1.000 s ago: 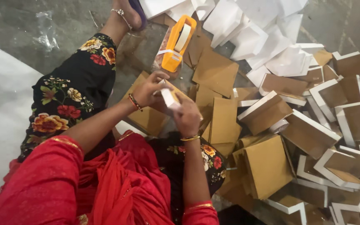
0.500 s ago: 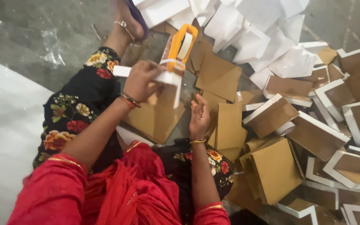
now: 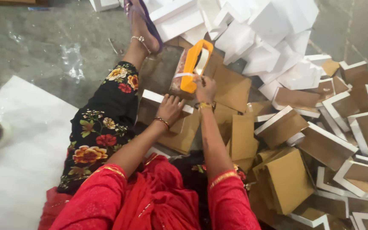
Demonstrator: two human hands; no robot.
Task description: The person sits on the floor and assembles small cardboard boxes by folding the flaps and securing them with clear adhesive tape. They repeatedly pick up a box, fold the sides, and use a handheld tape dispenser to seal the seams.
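Tape from the orange dispenser, standing just beyond the brown box, is pinched by the right hand, while the box's white edge is pressed by the flat, open-fingered left hand.

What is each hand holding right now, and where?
Right hand pinches the tape end at the orange dispenser; left hand presses the box's white edge.
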